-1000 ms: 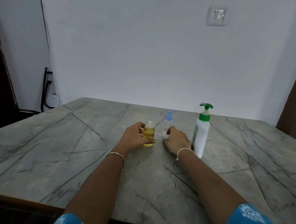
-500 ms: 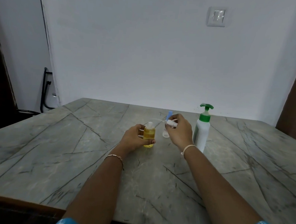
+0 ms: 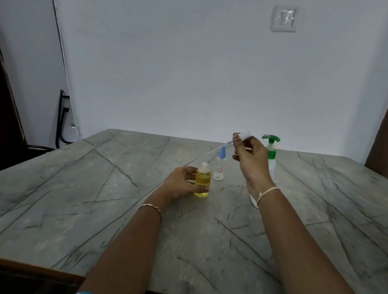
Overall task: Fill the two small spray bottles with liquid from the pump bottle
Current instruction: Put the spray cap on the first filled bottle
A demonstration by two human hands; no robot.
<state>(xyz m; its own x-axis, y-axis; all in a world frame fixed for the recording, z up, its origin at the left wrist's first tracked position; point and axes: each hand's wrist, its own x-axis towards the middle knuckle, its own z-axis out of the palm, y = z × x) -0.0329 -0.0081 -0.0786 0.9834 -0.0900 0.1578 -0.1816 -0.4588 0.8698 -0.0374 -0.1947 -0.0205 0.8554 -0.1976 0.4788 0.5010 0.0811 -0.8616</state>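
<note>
My left hand (image 3: 181, 182) grips a small bottle of yellow liquid (image 3: 202, 180) that stands on the table with its neck uncovered. My right hand (image 3: 251, 159) is raised above the table and pinches a white spray head (image 3: 242, 136) whose thin dip tube slants down to the left. Behind the yellow bottle stands a small clear spray bottle (image 3: 219, 164) with a blue spray top. The white pump bottle (image 3: 271, 158) with a green pump stands behind my right hand, partly hidden by it.
The grey marble table (image 3: 94, 197) reaches to the white wall. A switch plate (image 3: 284, 18) is on the wall above. Dark doorways flank the table left and right. A black metal frame (image 3: 62, 116) leans at the far left.
My right hand has lifted the white spray head from the table up and to the right, above the bottles. My left hand stays on the yellow bottle.
</note>
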